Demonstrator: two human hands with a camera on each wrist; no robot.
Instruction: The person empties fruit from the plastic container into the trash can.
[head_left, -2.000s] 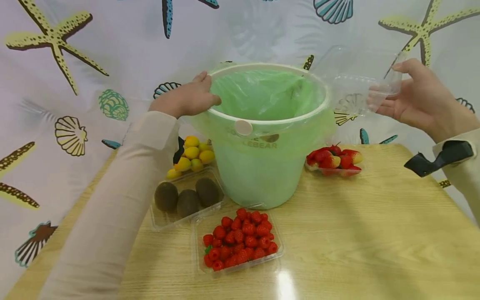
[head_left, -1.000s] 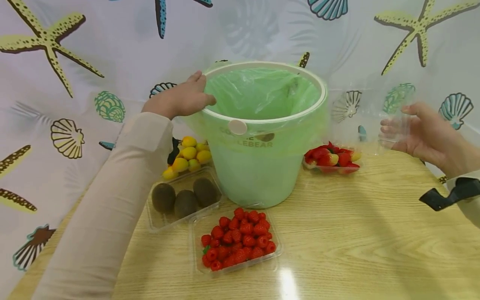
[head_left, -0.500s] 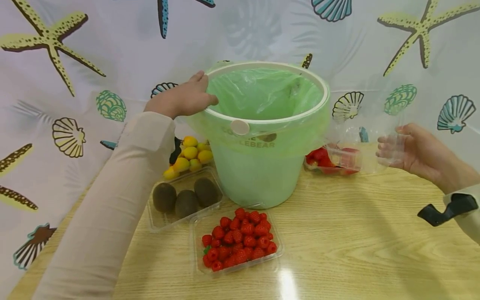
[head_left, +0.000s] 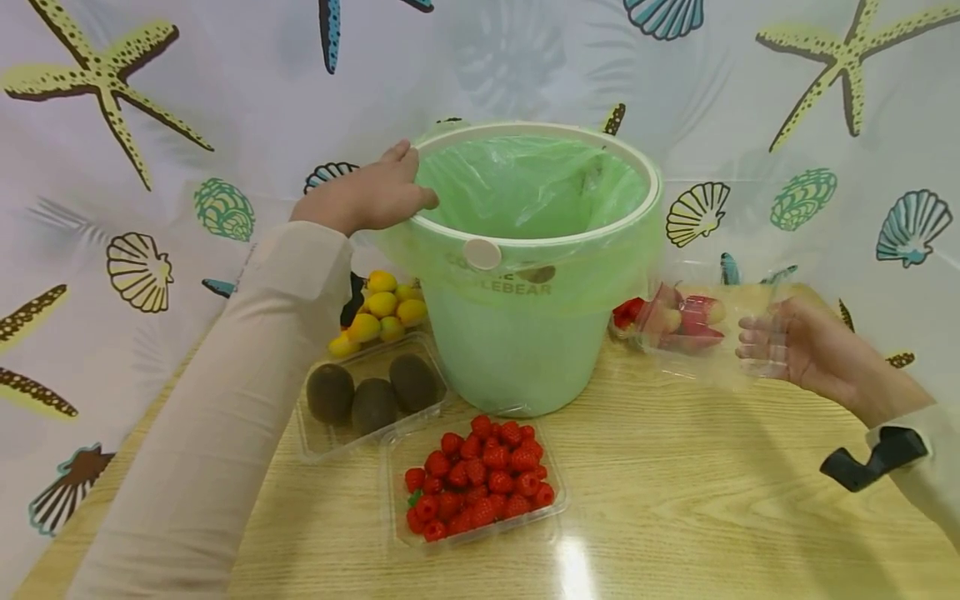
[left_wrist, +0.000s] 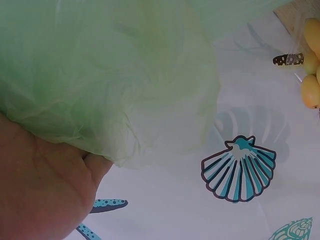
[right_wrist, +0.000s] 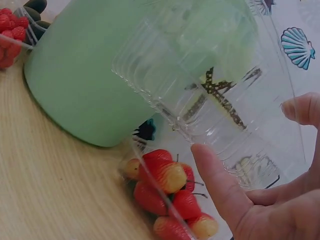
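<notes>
A light green bucket [head_left: 517, 350] with a white rim and a thin green bag lining stands on the table. My left hand [head_left: 371, 193] rests against the left of its rim, fingers and thumb fairly straight; in the left wrist view the hand [left_wrist: 47, 187] lies against the bag [left_wrist: 150, 100]. My right hand [head_left: 821, 354] holds a clear plastic box [head_left: 742, 333] by its right side, thumb and fingers on opposite faces. The box is tilted, in front of a clear tray of red-and-yellow strawberry-like fruit [head_left: 628, 312]. In the right wrist view the box [right_wrist: 200, 90] shows nothing inside.
A clear tray of raspberries [head_left: 480, 479] sits in front of the bucket. Left of it lies a tray with three dark brown egg-shaped fruits [head_left: 373, 404]. Small yellow fruits [head_left: 382, 304] stand behind that. A patterned curtain [head_left: 300, 83] hangs behind the wooden table [head_left: 712, 500].
My right hand has lowered the clear box from beside the bucket's rim down to the height of the strawberry-like fruit. My left hand stays at the rim.
</notes>
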